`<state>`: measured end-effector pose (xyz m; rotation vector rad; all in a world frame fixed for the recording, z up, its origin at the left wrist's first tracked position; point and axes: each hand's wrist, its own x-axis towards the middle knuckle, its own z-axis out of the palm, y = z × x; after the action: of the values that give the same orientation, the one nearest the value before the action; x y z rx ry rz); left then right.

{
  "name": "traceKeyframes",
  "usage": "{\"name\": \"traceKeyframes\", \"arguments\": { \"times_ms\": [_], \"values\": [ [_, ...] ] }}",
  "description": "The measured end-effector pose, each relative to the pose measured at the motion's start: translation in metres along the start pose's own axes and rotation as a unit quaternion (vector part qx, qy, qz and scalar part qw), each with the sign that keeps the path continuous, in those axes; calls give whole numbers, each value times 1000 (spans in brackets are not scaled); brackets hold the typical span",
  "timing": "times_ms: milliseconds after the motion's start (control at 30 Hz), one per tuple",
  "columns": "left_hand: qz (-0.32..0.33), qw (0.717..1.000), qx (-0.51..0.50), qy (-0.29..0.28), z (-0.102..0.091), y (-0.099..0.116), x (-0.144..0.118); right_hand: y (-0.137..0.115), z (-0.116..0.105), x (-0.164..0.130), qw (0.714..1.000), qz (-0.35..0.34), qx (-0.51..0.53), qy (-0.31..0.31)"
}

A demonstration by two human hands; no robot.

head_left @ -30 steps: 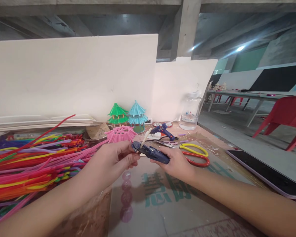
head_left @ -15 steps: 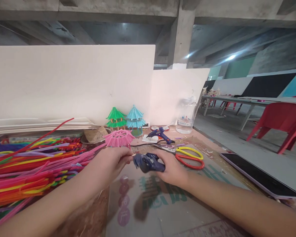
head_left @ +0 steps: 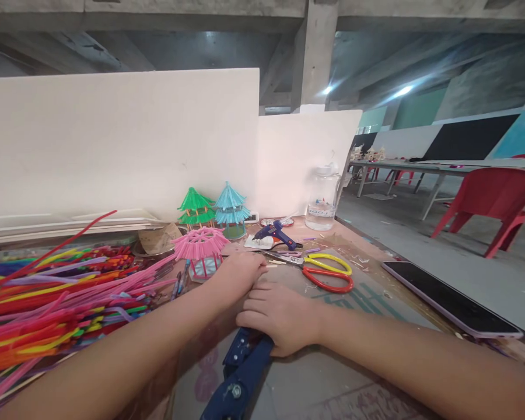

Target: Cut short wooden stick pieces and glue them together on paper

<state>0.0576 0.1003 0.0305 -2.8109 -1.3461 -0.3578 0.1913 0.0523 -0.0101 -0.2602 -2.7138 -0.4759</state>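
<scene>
Pressing my right hand [head_left: 280, 315] down on the blue cutter [head_left: 240, 373] at the worktop's [head_left: 332, 385] near edge — fingers closed over it; left hand [head_left: 240, 271] lies loosely curled, holding nothing I can see. Overhanging handles could tip off — scissors [head_left: 328, 271] lie close.

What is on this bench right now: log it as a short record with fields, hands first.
left hand: resting on the table beside the pink pavilion model
right hand: on the blue hand tool, which lies on the table
left of hands: pipe cleaners
behind hands: scissors, glue gun
far right: tablet
</scene>
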Motion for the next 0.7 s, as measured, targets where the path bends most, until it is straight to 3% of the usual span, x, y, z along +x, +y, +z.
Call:
{"name": "traceKeyframes", "arguments": {
  "times_ms": [100, 200, 533, 700],
  "values": [
    [11, 1000, 9, 18, 7, -1, 22, 1, -5, 1, 1000, -2, 7, -27],
    [24, 999, 16, 35, 10, -8, 25, 1, -8, 2, 999, 3, 13, -42],
    [26, 998, 55, 18, 10, -40, -46, 2, -3, 2, 998, 20, 40, -37],
    [9, 998, 63, 23, 15, -43, -55, 1, -1, 2, 999, 20, 37, -21]
  ]
}}
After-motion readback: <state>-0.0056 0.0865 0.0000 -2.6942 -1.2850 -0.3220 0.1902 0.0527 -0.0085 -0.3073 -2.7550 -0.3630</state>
